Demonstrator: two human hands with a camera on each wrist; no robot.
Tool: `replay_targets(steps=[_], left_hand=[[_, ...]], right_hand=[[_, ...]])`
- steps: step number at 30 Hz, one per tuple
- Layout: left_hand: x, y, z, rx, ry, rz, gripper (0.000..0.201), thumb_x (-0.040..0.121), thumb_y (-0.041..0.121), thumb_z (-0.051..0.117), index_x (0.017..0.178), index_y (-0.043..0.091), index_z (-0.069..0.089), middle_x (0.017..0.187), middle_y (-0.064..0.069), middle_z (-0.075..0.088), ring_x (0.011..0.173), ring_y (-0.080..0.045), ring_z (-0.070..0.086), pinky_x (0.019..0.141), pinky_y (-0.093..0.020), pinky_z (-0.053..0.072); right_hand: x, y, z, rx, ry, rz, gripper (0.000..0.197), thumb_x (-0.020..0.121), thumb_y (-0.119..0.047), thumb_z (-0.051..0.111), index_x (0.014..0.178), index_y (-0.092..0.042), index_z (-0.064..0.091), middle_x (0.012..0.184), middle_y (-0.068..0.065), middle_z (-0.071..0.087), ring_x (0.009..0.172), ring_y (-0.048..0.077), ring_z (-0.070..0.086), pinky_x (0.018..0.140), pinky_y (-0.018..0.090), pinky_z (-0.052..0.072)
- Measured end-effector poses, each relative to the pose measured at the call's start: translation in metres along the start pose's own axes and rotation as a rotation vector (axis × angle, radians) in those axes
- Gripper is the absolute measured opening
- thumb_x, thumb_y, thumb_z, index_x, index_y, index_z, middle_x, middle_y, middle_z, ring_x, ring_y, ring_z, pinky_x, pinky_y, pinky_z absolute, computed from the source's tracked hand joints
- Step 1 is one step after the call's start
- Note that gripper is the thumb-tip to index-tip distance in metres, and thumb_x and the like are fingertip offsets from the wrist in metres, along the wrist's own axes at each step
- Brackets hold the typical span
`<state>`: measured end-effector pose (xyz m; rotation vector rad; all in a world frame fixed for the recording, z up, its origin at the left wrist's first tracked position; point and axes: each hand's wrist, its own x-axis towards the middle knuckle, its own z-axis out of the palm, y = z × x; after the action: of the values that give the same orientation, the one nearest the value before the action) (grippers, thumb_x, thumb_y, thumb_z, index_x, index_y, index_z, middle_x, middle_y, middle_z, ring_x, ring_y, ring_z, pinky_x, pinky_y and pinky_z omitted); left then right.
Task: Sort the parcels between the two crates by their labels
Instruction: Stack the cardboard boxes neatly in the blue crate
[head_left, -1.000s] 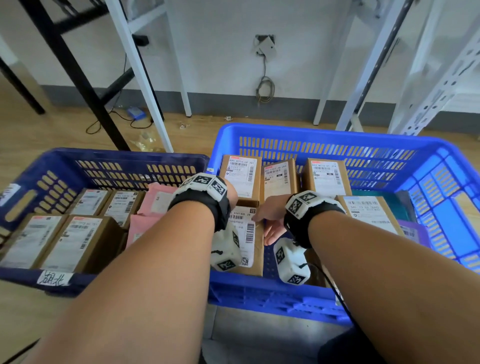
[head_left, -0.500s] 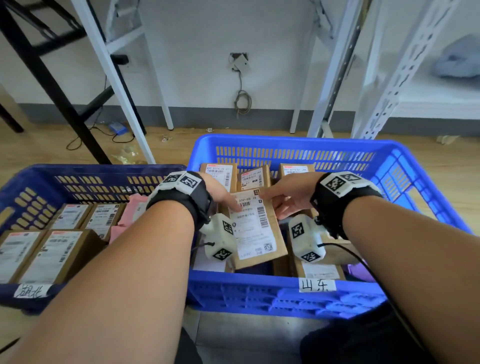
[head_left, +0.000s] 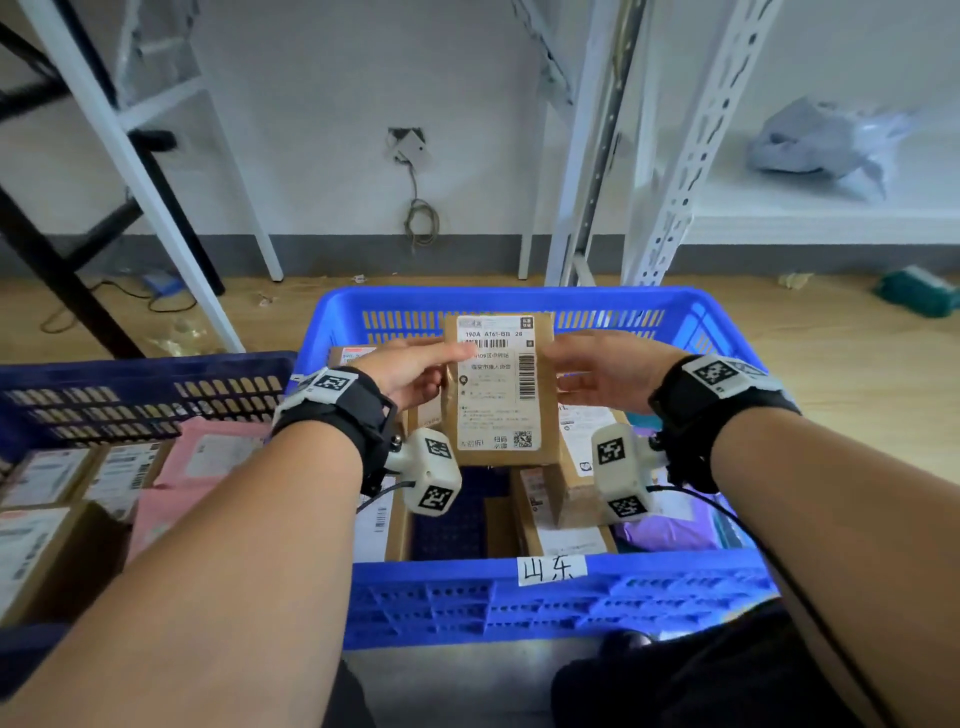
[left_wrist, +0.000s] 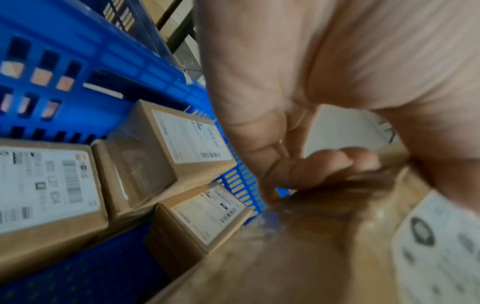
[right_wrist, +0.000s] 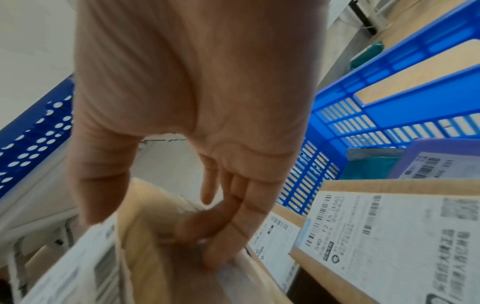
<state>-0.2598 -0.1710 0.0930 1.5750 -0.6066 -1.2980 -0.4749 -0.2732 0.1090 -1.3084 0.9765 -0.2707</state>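
A brown cardboard parcel (head_left: 497, 389) with a white shipping label is held upright above the bright blue crate (head_left: 545, 603), its label facing me. My left hand (head_left: 415, 371) grips its left edge, thumb on the label side. My right hand (head_left: 597, 371) grips its right edge the same way. In the left wrist view the curled fingers (left_wrist: 319, 168) lie behind the parcel (left_wrist: 298, 257). The right wrist view shows fingers (right_wrist: 228, 230) wrapped behind the parcel (right_wrist: 166, 257). The dark blue crate (head_left: 130, 384) stands at the left with several parcels in it.
The bright crate holds several more cardboard boxes (head_left: 566, 499) and a purple mailer (head_left: 670, 530); a handwritten tag (head_left: 550, 569) is on its front wall. A pink mailer (head_left: 202, 467) lies in the dark crate. White shelving legs (head_left: 675, 156) and a black frame (head_left: 52, 260) stand behind.
Both hands lifted the parcel out of the bright crate and raised it upright, label toward me. The head view tilted up.
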Motion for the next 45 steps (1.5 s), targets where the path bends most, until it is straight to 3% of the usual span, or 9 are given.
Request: replay_targets(steps=[5, 11, 17, 26, 30, 33, 37, 41, 45], left_hand=[[0.003, -0.001, 0.012, -0.025, -0.022, 0.033, 0.018, 0.078, 0.022, 0.076, 0.093, 0.015, 0.068, 0.075, 0.001, 0.074, 0.043, -0.001, 0.045, 0.04, -0.012, 0.041], [0.003, -0.004, 0.005, -0.045, -0.094, 0.061, 0.019, 0.079, 0.026, 0.076, 0.096, 0.021, 0.069, 0.078, 0.001, 0.066, 0.048, -0.007, 0.051, 0.044, -0.017, 0.046], [0.002, -0.006, -0.002, -0.023, -0.115, 0.033, 0.023, 0.08, 0.031, 0.074, 0.098, 0.019, 0.067, 0.074, 0.001, 0.066, 0.048, -0.007, 0.052, 0.045, -0.017, 0.047], [0.004, -0.008, -0.005, 0.046, -0.119, 0.034, 0.027, 0.081, 0.029, 0.074, 0.106, 0.023, 0.066, 0.088, 0.002, 0.068, 0.05, -0.006, 0.056, 0.051, -0.018, 0.045], [-0.001, -0.009, -0.015, 0.143, -0.104, 0.038, 0.026, 0.079, 0.035, 0.075, 0.104, 0.029, 0.069, 0.098, 0.002, 0.072, 0.081, -0.014, 0.063, 0.072, -0.026, 0.05], [-0.01, -0.008, -0.03, 0.148, -0.058, 0.03, 0.039, 0.075, 0.043, 0.075, 0.109, 0.026, 0.069, 0.107, 0.003, 0.073, 0.109, -0.018, 0.063, 0.1, -0.041, 0.046], [-0.028, -0.007, -0.061, 0.052, -0.029, -0.001, 0.027, 0.083, 0.039, 0.069, 0.106, 0.025, 0.069, 0.108, -0.003, 0.073, 0.105, -0.022, 0.065, 0.091, -0.042, 0.053], [-0.051, -0.007, -0.102, -0.031, 0.064, -0.014, 0.027, 0.086, 0.035, 0.067, 0.109, 0.022, 0.067, 0.113, -0.008, 0.07, 0.104, -0.025, 0.065, 0.092, -0.048, 0.053], [-0.07, -0.012, -0.153, -0.088, 0.162, -0.036, 0.038, 0.085, 0.035, 0.068, 0.119, 0.017, 0.063, 0.117, -0.012, 0.069, 0.107, -0.028, 0.063, 0.094, -0.049, 0.051]], right_hand=[[-0.001, 0.005, -0.005, -0.005, -0.011, -0.007, 0.034, 0.088, -0.025, 0.065, 0.121, -0.017, 0.062, 0.115, 0.004, 0.07, 0.091, 0.021, 0.064, 0.08, 0.029, 0.053], [-0.003, 0.002, -0.001, 0.036, 0.034, -0.025, 0.028, 0.088, -0.018, 0.062, 0.116, -0.02, 0.063, 0.107, 0.0, 0.07, 0.087, 0.018, 0.063, 0.062, 0.021, 0.053], [-0.003, 0.001, 0.003, 0.075, 0.054, -0.032, 0.025, 0.087, -0.017, 0.06, 0.112, -0.019, 0.061, 0.105, 0.0, 0.069, 0.09, 0.02, 0.061, 0.069, 0.024, 0.05], [0.002, 0.0, 0.01, 0.115, 0.054, -0.016, 0.024, 0.084, -0.02, 0.064, 0.107, -0.017, 0.063, 0.1, 0.003, 0.07, 0.072, 0.015, 0.065, 0.059, 0.021, 0.051], [0.013, -0.007, 0.02, 0.215, 0.115, -0.019, 0.033, 0.082, -0.024, 0.068, 0.113, -0.013, 0.061, 0.089, 0.005, 0.072, 0.072, 0.016, 0.065, 0.055, 0.021, 0.051], [0.025, -0.015, 0.037, 0.258, 0.122, -0.039, 0.037, 0.083, -0.028, 0.068, 0.116, -0.012, 0.062, 0.09, 0.004, 0.074, 0.072, 0.014, 0.067, 0.056, 0.021, 0.051], [0.046, -0.028, 0.08, 0.247, 0.087, -0.065, 0.044, 0.082, -0.033, 0.07, 0.119, -0.012, 0.061, 0.092, 0.005, 0.074, 0.084, 0.019, 0.061, 0.071, 0.024, 0.049], [0.062, -0.041, 0.135, 0.201, 0.04, -0.07, 0.04, 0.082, -0.038, 0.07, 0.114, -0.015, 0.062, 0.076, 0.001, 0.07, 0.061, 0.014, 0.051, 0.045, 0.018, 0.046], [0.077, -0.047, 0.184, 0.017, -0.077, -0.1, 0.037, 0.084, -0.047, 0.065, 0.107, -0.018, 0.063, 0.079, 0.003, 0.062, 0.046, 0.012, 0.05, 0.048, 0.024, 0.046]])
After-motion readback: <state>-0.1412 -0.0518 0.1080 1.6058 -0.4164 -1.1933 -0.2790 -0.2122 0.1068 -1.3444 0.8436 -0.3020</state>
